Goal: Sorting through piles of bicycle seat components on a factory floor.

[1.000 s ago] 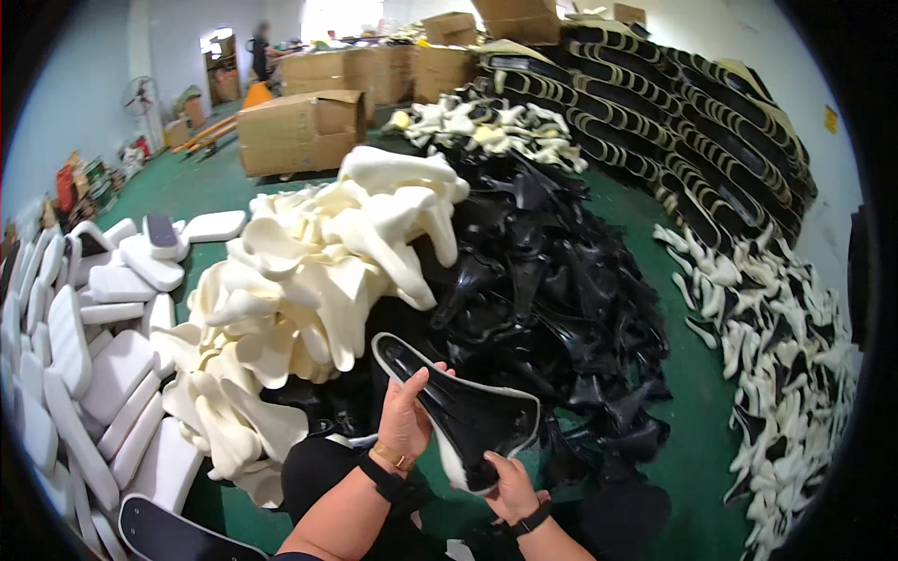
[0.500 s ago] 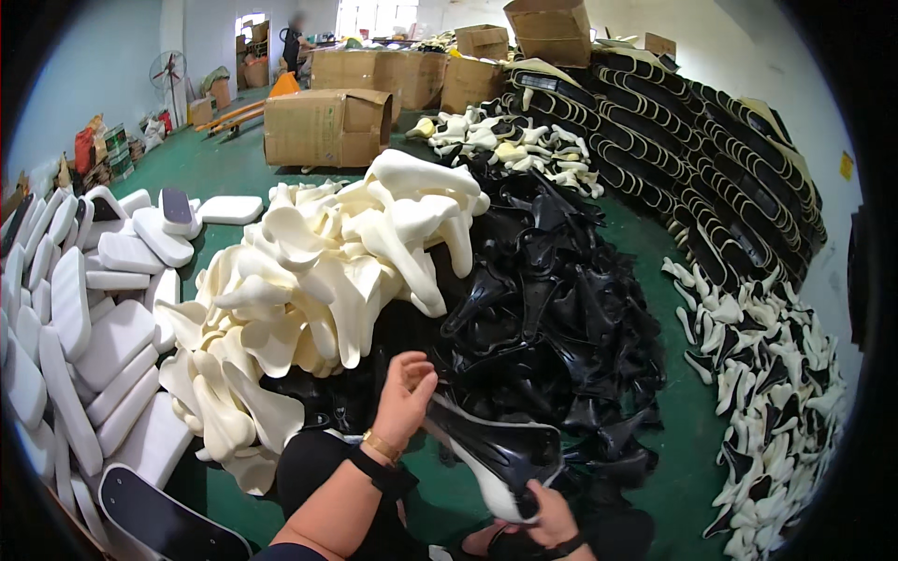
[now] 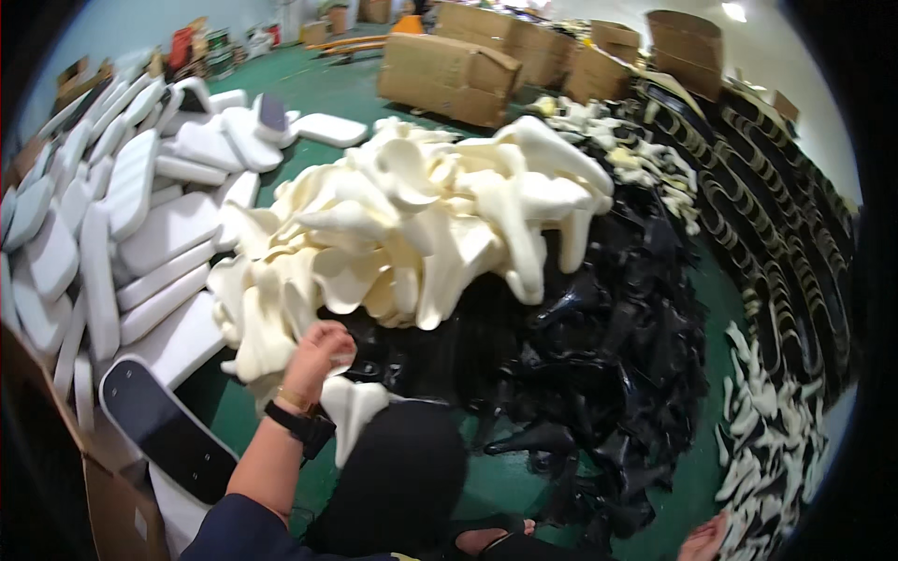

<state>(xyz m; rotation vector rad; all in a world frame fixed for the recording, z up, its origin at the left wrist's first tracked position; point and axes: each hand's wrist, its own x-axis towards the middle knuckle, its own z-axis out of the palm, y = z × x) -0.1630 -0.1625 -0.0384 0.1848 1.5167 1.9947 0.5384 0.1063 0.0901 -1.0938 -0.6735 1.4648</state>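
Brown cardboard boxes (image 3: 449, 75) stand on the far green floor, more stacked at far right (image 3: 687, 42). An open brown carton (image 3: 112, 505) sits near left.

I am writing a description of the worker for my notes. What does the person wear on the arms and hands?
The left hand is bare, without a glove. A black band, like a watch, and a thin light bracelet sit on the left wrist. A dark blue sleeve covers the upper arm. Only the edge of the right hand shows, also bare.
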